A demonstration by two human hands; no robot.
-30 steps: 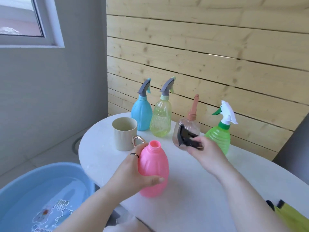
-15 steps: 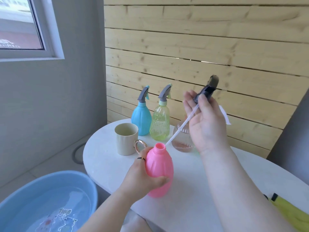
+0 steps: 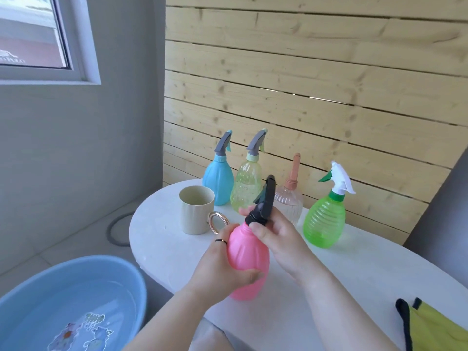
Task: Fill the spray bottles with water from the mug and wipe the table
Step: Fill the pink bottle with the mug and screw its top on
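— Where was the pink spray bottle (image 3: 249,259)?
— At the near edge of the white table (image 3: 354,274), long axis nearly upright, neck up. The left hand (image 3: 220,267) was wrapped round its body. The right hand (image 3: 278,234) pinched the black trigger head (image 3: 263,201) at the neck, its tip aimed up toward the wall.
— And the count?
— Five spray bottles. The blue bottle (image 3: 218,183), yellow bottle (image 3: 247,188), clear bottle (image 3: 291,201) and green bottle (image 3: 325,224) stood in a row behind. One mug (image 3: 196,211), one basin (image 3: 76,287), one yellow cloth (image 3: 435,328).
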